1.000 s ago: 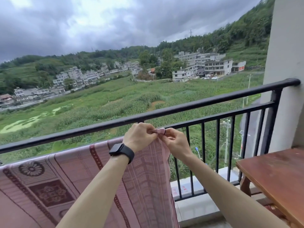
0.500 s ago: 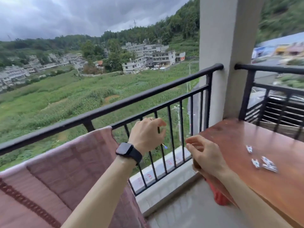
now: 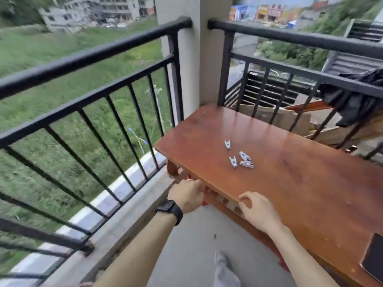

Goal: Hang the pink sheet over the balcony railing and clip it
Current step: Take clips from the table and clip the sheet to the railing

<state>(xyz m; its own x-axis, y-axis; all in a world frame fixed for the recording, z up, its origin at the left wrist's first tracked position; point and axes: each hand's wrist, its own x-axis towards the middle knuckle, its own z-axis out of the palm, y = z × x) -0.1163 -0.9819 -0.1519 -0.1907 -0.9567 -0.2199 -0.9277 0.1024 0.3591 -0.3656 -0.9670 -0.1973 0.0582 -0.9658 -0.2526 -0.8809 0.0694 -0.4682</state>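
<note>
**Step in hand (judged):** fetching of pegs for the clipping.

1. **Right grip** (image 3: 259, 212). Bare hand, fingers loosely curled, thumb apart, nothing held. It is poised at the near edge of the table.
2. **Left grip** (image 3: 187, 195). Set just left of the right grip, with knuckles up and fingers curled under at the same edge. The palm is hidden, so whether anything is held cannot be told. A black wristwatch (image 3: 169, 208) is worn behind it.
3. **Reddish-brown polished wooden table** (image 3: 300, 193). Found directly ahead of both grips.
4. **Four small white plastic clothes pegs** (image 3: 240, 157). Scattered on the table ahead of the grips, nearer the right one. Three are clustered and one lies apart, farther off.
5. **Black metal balcony railing** (image 3: 83, 61). Runs to the left of the left grip. A second run stands beyond the table, with a dark crumpled cloth (image 3: 356, 100) draped over it.
6. **Pink sheet.** Not shown; its place cannot be told.

**Handling notes (judgement):**
- The right grip is best carried forward over the table.
- A peg should be pinched by its tail ends between thumb and forefinger.
- The pegs look light and may skid on the polished top, so each should be pinned lightly before it is lifted.
- The clustered three may be dragged together, so one should be singled out first.
- A second peg may be taken, so that the reach need not be repeated.
- Pegs should be kept clear of the rail gaps while carried.
</note>
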